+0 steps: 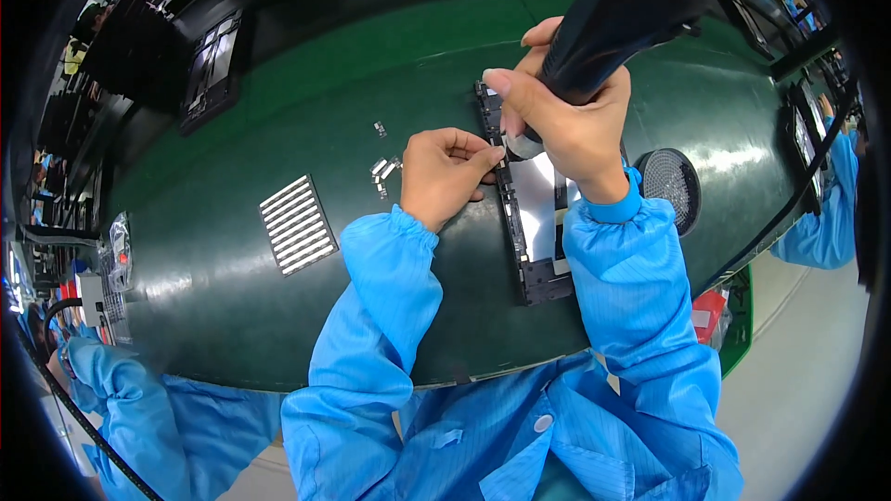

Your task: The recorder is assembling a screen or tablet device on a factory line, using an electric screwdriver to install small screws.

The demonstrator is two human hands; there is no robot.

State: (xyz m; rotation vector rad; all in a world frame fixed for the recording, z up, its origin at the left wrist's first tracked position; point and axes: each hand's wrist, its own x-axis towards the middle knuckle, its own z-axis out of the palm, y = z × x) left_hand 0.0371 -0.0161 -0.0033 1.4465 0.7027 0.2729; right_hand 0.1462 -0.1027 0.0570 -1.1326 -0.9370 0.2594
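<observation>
My right hand (580, 125) is closed around a black hand-held power tool (631, 9), its thick body toward the top of the view. The tool's pale grey lower end (525, 146) sits over the left edge of a long black frame assembly (538, 274) with shiny silver panels, lying on the table before me. At that same edge my left hand (450, 172) pinches with thumb and forefinger. What lies between those fingertips is too small to name. Several small silver pieces (382, 168) are scattered left of my left hand.
A dark tray with pale strips (299, 224) lies on the green table (390, 315) to the left. Right of the frame stands a round black dish (670, 187). Another frame assembly (213, 70) is at the far left. A green bin (740, 320) adjoins the table's right side.
</observation>
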